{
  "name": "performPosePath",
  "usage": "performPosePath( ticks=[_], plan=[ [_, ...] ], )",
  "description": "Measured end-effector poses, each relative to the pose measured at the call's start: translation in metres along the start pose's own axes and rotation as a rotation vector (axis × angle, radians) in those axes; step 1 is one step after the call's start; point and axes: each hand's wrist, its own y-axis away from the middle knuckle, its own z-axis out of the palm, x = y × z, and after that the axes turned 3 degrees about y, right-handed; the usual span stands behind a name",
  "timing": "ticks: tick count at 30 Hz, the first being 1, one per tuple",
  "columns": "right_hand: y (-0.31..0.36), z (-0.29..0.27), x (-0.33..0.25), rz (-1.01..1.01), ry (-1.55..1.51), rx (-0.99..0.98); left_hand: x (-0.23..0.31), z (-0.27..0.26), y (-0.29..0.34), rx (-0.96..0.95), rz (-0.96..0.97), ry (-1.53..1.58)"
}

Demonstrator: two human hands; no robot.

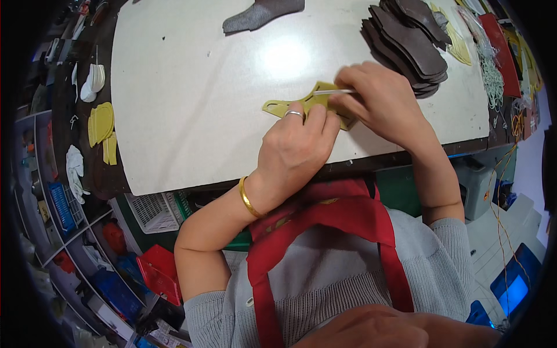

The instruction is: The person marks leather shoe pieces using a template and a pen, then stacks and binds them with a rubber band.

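Template (307,100), yellow and slotted, lies in front of you near the front edge of the pale board (174,104), under both your hands. From the left, a white glove (75,171) lies beside the board on the dark table (103,178), with yellow pieces (101,123) farther back, overlapping. A grey piece (264,15) rests at the board's far side. Your left hand (299,142), with a ring and a gold bangle (248,197), sets its bent fingers down on the template; its thumb is hidden, so I cannot tell whether it also grips the edge. Your right hand (377,95) pinches a thin white stick (332,91) between thumb and forefinger, the tip pointing left over the template; I cannot tell whether it touches. Beyond that hand, dark pieces (406,46) stand stacked, then pale cord (492,81) lies tangled beside a red box (502,55).
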Motion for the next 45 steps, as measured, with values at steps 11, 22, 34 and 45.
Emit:
performPosePath(
  ticks=[11,22,34,45],
  plan=[
    [0.063,-0.065,0.114,0.515,-0.303,0.613,-0.075,0.028,-0.047,0.061,-0.157,0.073],
    [0.01,0.006,0.02,0.225,-0.605,-0.019,0.016,-0.004,0.043,0.11,-0.091,0.347],
    [0.006,0.021,0.01,0.2,-0.308,-0.022,0.016,-0.001,0.046,-0.001,-0.196,0.348],
    [0.015,0.013,0.024,0.289,-0.308,0.026,0.001,-0.003,0.024,0.017,-0.112,0.168]
  ],
)
